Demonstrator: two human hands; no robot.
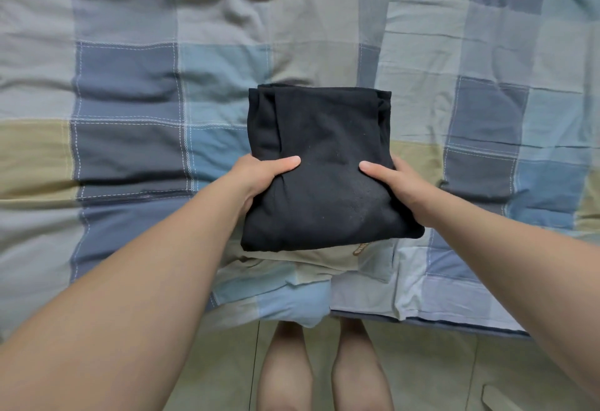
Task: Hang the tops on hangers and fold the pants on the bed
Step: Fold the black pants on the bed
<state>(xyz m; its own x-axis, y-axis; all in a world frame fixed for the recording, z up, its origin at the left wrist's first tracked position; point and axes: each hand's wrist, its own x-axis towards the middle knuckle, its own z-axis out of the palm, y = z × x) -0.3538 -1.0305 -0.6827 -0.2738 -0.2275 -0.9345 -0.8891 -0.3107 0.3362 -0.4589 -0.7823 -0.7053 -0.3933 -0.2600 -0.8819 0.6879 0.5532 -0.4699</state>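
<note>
Pants (324,167), black and folded into a thick square, are held close to the near edge of the bed (454,321); left hand (259,180) and right hand (399,186) each clasp a side, thumbs on top; wrinkled plaid cover (487,53) spreads wide all round; pale tiled floor (454,365) below.

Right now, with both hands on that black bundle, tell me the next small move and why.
Probably lay the folded black garment flat on the checked quilt and let go. It already looks folded into a compact square, and the left hand and right hand each grip a side, thumbs on top, so only placing seems left.
</note>
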